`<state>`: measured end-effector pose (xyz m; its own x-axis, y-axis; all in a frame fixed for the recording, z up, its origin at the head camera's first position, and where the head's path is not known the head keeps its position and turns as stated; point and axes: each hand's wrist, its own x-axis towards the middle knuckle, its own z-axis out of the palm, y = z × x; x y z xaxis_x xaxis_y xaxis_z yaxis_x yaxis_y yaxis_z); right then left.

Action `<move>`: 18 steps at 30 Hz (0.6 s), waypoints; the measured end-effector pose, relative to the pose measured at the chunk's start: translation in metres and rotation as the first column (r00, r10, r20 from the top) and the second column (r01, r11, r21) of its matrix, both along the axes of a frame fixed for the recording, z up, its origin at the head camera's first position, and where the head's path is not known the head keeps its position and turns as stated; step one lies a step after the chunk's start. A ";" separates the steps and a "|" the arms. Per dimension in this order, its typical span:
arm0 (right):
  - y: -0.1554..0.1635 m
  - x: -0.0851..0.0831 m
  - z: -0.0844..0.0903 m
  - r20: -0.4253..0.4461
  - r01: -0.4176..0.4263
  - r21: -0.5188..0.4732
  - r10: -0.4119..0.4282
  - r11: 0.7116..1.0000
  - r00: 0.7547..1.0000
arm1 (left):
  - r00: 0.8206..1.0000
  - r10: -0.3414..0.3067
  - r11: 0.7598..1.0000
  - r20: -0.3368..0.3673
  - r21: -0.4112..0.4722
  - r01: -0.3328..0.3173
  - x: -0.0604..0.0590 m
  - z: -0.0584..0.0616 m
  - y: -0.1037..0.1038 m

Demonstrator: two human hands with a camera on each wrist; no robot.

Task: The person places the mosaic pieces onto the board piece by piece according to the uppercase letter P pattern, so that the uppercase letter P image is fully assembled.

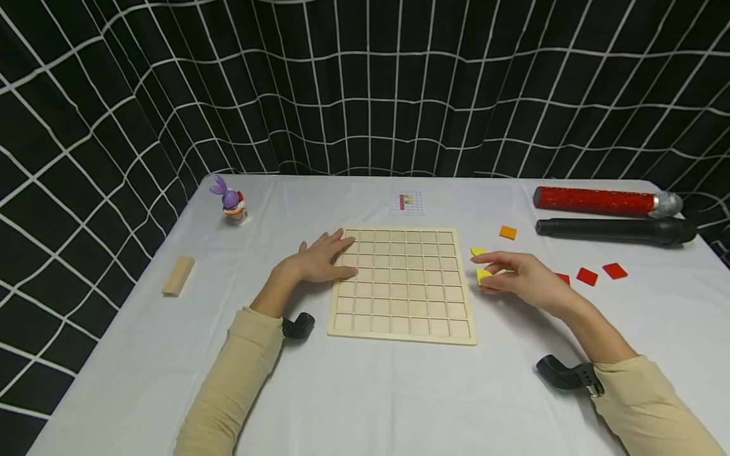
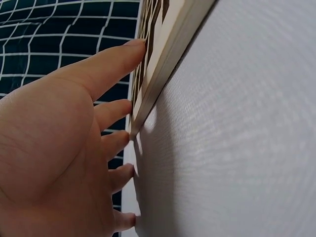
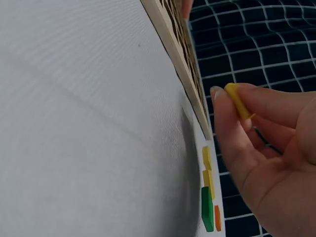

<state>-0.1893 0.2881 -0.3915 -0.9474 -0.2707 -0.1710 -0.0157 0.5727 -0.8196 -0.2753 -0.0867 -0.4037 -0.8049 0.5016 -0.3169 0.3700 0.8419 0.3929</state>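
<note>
A pale wooden grid board (image 1: 402, 338) lies flat on the white table, its squares bare. Spread over its left side, my left hand (image 1: 319, 259) has thumb and fingertips at the board's edge. In the left wrist view the thumb of that hand (image 2: 74, 133) reaches over the raised rim. Just off the right edge, my right hand (image 1: 527, 278) pinches a small yellow tile (image 3: 238, 101) between thumb and fingers. Beneath and beyond that hand lie other yellow tiles (image 3: 206, 158) and a green tile (image 3: 206, 210), mostly hidden by it in the head view.
An orange tile (image 1: 508, 232) and red tiles (image 1: 587, 276) lie to the right. Behind them are a red baton (image 1: 593, 200) and a black baton (image 1: 604, 230). A patterned card (image 1: 407, 203) sits beyond the board. Leftward are a purple-eared figurine (image 1: 230, 201) and a wooden block (image 1: 179, 276).
</note>
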 end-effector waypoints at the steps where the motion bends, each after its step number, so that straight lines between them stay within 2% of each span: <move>1: -0.001 -0.001 0.001 0.007 -0.006 0.008 0.006 1.000 1.000 | 1.000 0.000 1.000 0.001 0.001 0.000 0.000 0.000 -0.001; 4: -0.004 -0.003 0.005 0.008 -0.013 0.020 0.013 1.000 1.000 | 1.000 0.001 1.000 -0.003 0.002 -0.001 0.000 0.000 -0.002; 9: -0.012 -0.009 0.010 -0.006 0.026 0.019 -0.026 0.999 1.000 | 1.000 0.009 1.000 -0.005 0.005 -0.009 0.000 -0.001 -0.001; 15: -0.028 -0.021 0.012 0.030 0.061 -0.050 -0.060 0.997 0.998 | 1.000 0.004 1.000 -0.010 0.010 -0.004 0.000 -0.002 0.000; 18: -0.039 -0.028 0.013 0.061 0.069 -0.122 -0.062 0.990 0.996 | 1.000 0.012 1.000 -0.014 0.004 -0.012 0.000 -0.002 -0.001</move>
